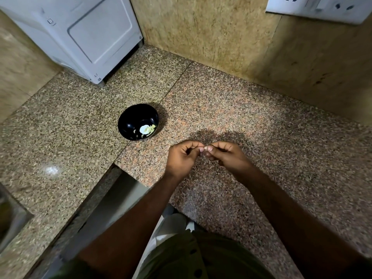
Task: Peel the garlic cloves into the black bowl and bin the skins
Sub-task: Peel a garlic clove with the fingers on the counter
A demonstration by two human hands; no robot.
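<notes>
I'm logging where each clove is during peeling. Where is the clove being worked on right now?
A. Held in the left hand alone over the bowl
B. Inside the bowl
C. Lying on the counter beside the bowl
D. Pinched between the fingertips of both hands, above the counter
D: the clove is pinched between the left hand and right hand, right of the bowl.

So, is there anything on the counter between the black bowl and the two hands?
No. In the head view only bare speckled counter lies between the black bowl and the left hand and right hand, which pinch a garlic clove.
</notes>
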